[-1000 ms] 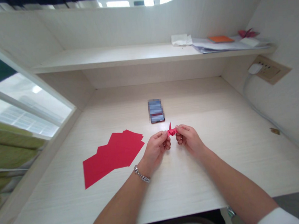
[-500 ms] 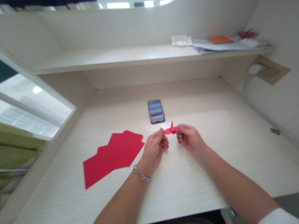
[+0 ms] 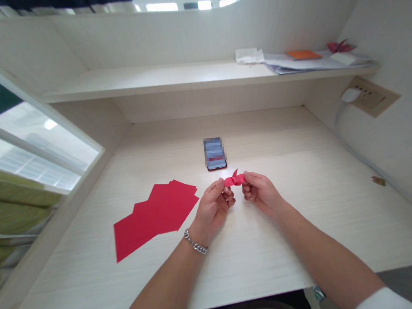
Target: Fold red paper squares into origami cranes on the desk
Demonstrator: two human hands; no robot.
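A small folded red paper figure (image 3: pixel 234 181), which looks like an origami crane, is held above the desk between my two hands. My left hand (image 3: pixel 214 199) pinches its left end between thumb and finger, the other fingers curled below. At its right end, my right hand (image 3: pixel 260 188) grips it the same way. One pointed tip of the paper sticks up in the middle. To the left of my left hand, several flat red paper sheets (image 3: pixel 156 210) lie fanned out and overlapping. A phone (image 3: pixel 215 153) lies just beyond the folded paper, its screen blurred out.
A shelf (image 3: pixel 157 77) runs across the back, bearing papers (image 3: pixel 291 64), an orange item (image 3: pixel 304 55) and a red folded paper (image 3: pixel 340 46). On the right wall a white plug sits in a socket (image 3: pixel 376 96), its cable (image 3: pixel 363 158) trailing down.
The paper figure has turned slightly between my fingers, and its upright tip now leans more to the right. Its left part looks wider and more rounded. My hands have barely shifted.
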